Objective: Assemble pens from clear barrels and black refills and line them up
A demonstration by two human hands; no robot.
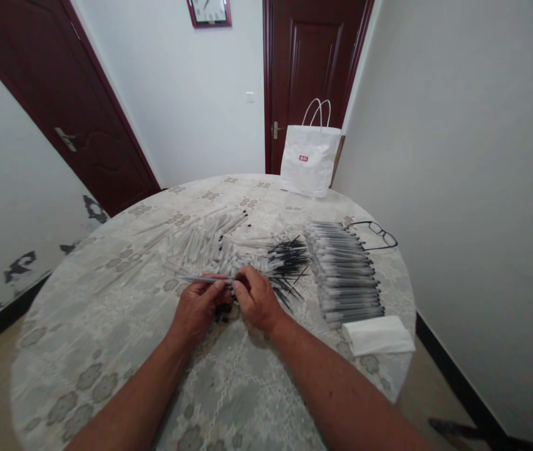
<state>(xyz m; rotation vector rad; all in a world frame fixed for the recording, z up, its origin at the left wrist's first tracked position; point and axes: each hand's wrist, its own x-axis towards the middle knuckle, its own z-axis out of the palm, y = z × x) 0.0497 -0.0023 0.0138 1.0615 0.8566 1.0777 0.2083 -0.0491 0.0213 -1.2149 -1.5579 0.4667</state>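
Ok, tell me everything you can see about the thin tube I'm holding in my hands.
The tube is a slim, pale, clear-looking plastic pen barrel, held roughly level over the table. Its free end points left. The other end is hidden among the fingers. The left hand pinches it, and the right hand closes at its inner end. Tip detail is too small to tell.

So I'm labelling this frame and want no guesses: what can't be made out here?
Head view, right hand: whatever it pinches at the end of the barrel in the left hand is hidden by its fingers.
Head view, black parts: mostly covered by both hands.
Head view, clock: cut off by the top edge.
Head view, bag: logo too small to read.
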